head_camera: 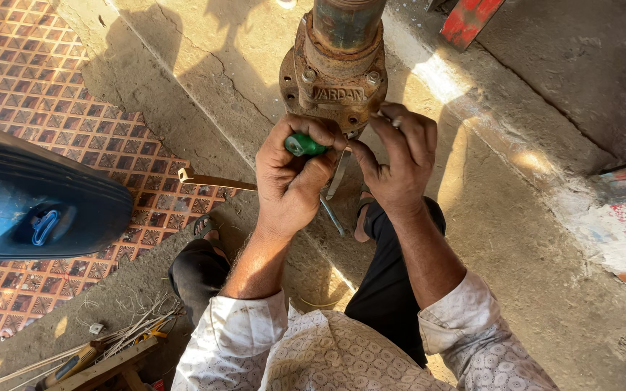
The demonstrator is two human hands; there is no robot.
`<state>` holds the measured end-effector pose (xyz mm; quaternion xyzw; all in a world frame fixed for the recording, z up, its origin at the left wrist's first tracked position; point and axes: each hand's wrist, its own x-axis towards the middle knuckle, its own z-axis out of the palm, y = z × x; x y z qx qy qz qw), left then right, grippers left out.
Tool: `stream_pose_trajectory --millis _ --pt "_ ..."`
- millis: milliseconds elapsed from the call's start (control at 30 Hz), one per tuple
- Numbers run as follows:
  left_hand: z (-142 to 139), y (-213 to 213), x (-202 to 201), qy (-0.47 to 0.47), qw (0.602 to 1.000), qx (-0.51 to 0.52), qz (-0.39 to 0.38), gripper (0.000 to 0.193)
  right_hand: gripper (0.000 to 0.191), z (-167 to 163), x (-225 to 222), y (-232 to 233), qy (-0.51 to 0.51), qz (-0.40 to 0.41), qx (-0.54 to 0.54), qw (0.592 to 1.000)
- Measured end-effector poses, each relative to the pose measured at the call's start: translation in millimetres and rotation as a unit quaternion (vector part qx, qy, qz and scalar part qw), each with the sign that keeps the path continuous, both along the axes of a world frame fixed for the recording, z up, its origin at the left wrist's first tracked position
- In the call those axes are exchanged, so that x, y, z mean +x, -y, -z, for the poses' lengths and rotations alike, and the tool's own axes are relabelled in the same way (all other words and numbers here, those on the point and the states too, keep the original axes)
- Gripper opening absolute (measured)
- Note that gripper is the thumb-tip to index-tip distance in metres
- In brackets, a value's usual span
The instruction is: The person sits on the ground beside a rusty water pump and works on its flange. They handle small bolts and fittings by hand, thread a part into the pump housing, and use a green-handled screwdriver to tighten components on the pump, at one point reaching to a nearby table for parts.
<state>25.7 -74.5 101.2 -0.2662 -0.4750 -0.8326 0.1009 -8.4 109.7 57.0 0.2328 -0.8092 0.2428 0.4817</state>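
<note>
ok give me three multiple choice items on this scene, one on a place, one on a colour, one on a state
1. Where is the blue container?
A. at the left edge, over the patterned tiles
B. on top of the pump
C. between the feet

2. What colour is the handle in the left hand?
A. red
B. green
C. yellow

3. What state is the pump flange in?
A. freshly painted white
B. wrapped in cloth
C. rusty, with bolts in it

Answers:
1. A, it lies at the frame's left above the tiles.
2. B, green shows between the fingers of the closed fist.
3. C, brown rust covers the flange, and the right hand rests at its lower edge.
</note>
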Motion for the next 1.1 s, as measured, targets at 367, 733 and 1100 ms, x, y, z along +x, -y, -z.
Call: stream_pose_trajectory --millis 367,733,1100 --pt "0.3 16.7 -6.2 0.066 0.995 -0.044 0.058 0.016 0.053 4.4 -1.1 -3.6 0.028 0.008 0.017 0.999" --pt "17.3 26.9 -9.1 0.070 0.990 -0.115 -0.037 0.017 0.056 10.2 -4.6 -4.6 0.034 -0.010 0.007 0.999" --pt "-16.4 25.0 -5.2 -0.046 0.949 -0.274 -0.150 0.012 0.058 3.5 -1.1 -2.0 0.050 -0.013 0.003 0.999"
